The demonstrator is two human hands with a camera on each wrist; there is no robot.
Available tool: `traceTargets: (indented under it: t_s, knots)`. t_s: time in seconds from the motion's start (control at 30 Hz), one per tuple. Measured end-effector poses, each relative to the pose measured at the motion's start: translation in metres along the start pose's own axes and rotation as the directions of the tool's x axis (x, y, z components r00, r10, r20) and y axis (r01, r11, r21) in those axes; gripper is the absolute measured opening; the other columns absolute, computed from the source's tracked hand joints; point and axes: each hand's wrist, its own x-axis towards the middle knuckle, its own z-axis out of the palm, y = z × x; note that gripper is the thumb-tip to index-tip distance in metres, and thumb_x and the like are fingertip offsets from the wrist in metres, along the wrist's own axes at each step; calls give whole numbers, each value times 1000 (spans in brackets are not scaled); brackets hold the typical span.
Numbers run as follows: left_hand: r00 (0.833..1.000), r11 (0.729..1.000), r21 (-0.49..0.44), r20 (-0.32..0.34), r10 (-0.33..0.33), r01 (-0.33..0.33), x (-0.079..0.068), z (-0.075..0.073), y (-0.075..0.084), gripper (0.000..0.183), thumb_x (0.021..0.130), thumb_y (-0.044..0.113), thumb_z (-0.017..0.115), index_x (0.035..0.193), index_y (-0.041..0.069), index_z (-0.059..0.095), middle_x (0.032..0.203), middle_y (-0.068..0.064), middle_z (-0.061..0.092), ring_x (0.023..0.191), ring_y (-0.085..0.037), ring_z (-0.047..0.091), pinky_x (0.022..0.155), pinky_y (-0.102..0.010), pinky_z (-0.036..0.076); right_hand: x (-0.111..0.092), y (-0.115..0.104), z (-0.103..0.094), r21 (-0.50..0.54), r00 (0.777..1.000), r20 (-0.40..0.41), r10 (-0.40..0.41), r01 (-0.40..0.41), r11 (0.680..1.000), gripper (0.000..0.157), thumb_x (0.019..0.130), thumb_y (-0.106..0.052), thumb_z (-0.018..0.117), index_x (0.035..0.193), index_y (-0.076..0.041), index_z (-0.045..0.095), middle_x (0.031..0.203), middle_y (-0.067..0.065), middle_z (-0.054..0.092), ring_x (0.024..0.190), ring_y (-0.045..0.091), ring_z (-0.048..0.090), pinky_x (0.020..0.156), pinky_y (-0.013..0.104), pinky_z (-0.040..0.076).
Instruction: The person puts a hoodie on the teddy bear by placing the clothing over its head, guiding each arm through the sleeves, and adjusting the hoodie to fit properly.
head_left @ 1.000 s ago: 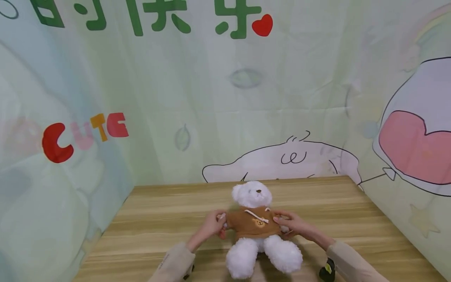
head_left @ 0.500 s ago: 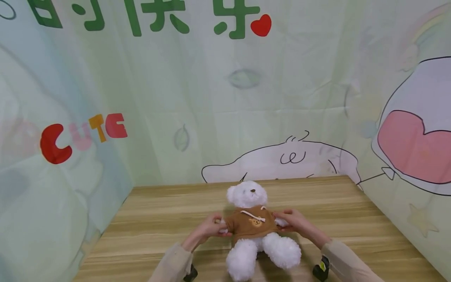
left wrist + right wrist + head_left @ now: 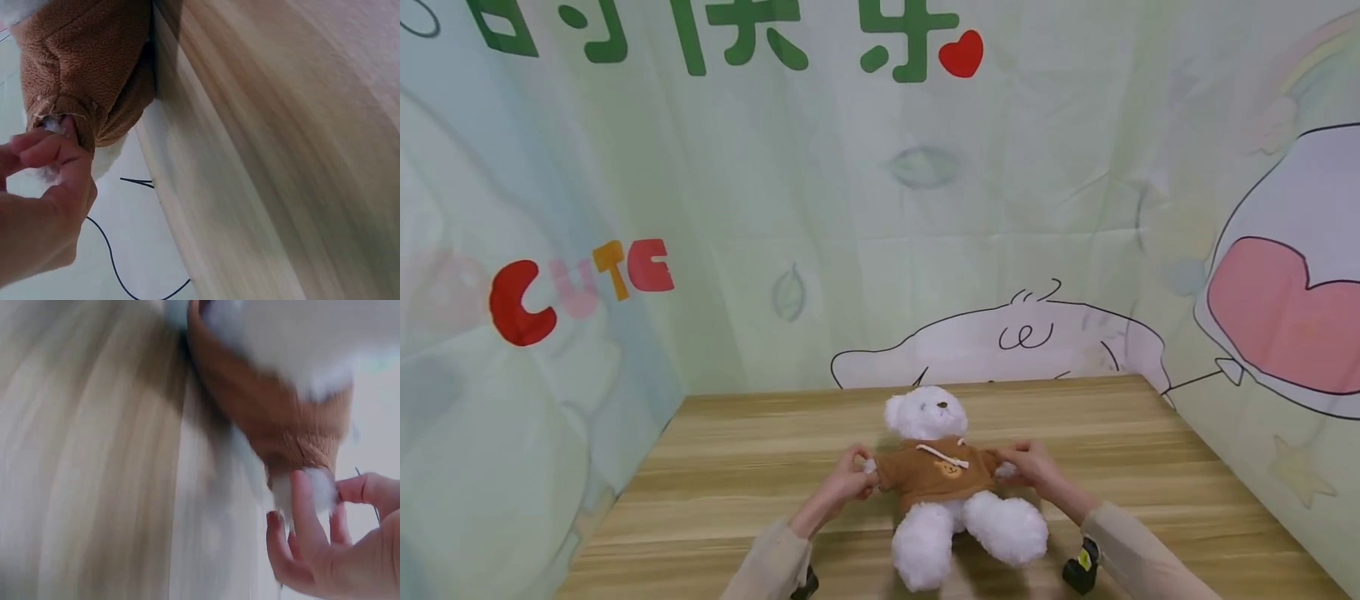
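Note:
A white plush teddy bear (image 3: 928,415) in a brown hoodie (image 3: 936,473) leans back on the wooden table, its legs toward the person. The hoodie has a white drawstring and a small bear face on its front. My left hand (image 3: 847,475) pinches the bear's paw on the left of the head view; the left wrist view shows white fur (image 3: 53,125) between the fingers at the sleeve cuff (image 3: 62,109). On the other side my right hand (image 3: 1033,467) grips the other paw (image 3: 315,490) just below its sleeve, thumb and fingers on either side of the fur.
The wood-grain table (image 3: 737,525) reaches to a printed cloth backdrop (image 3: 760,208) behind and at both sides. Beige sleeves (image 3: 771,562) cover the forearms, and a black strapped device (image 3: 1081,571) sits by the right wrist.
The bear's head and body have shifted slightly left, and its feet a little right. Both hands have stayed at the paws, with their fingers shifting position on them.

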Motion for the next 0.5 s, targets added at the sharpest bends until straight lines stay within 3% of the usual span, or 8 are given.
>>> traceTargets:
  t_s: [0.13, 0.17, 0.23, 0.33, 0.43, 0.5]
  knots:
    - [1000, 999, -28, -20, -22, 22, -1, -3, -4, 42, 73, -11, 42, 113, -9, 29, 62, 0, 45, 50, -5, 48, 50, -20, 43, -5, -6, -10, -5, 991, 131, -4, 5, 1000, 28, 86, -17, 56, 93, 11, 55, 76, 5, 58, 63, 11, 62, 64, 30, 54]
    - [1000, 999, -42, -8, -29, 28, -1, -3, -5, 45, 73, -10, 42, 117, -10, 28, 65, -2, 47, 52, -7, 52, 53, -23, 47, -13, -20, -5, -43, 991, 121, 50, -45, 998, 30, 87, -14, 53, 97, 14, 54, 79, 6, 58, 64, 11, 62, 67, 31, 54]
    - [999, 996, -78, 29, -38, 40, -1, -3, -5, 48, 76, -8, 41, 122, -9, 27, 70, -5, 50, 58, -12, 58, 61, -31, 53, -21, -30, 1, -60, 980, 185, 80, -70, 996, 29, 90, -15, 49, 100, 11, 57, 84, 4, 55, 66, 10, 61, 68, 29, 53]
    - [994, 989, -134, 95, -53, 65, 1, -3, -5, 45, 81, -3, 41, 123, -8, 26, 77, -10, 53, 67, -19, 62, 72, -43, 52, -29, -40, 12, -58, 957, 262, 127, -116, 992, 22, 91, -17, 48, 99, -1, 60, 95, 1, 54, 73, 11, 60, 70, 29, 53]
    - [989, 983, -163, 133, -62, 83, 1, -1, -3, 42, 84, 2, 41, 122, -8, 24, 83, -11, 53, 71, -22, 62, 77, -47, 50, -34, -41, 21, -45, 958, 266, 108, -100, 994, 11, 89, -10, 51, 94, -4, 57, 96, -2, 56, 76, 10, 59, 69, 27, 51]
    - [988, 976, -192, 134, -78, 103, 1, 0, -1, 38, 86, 4, 41, 119, -7, 26, 84, -10, 52, 71, -22, 61, 78, -47, 50, -36, -36, 24, -74, 976, 217, 37, -22, 997, 9, 85, -3, 54, 92, 2, 55, 91, -2, 58, 72, 7, 57, 66, 24, 49]
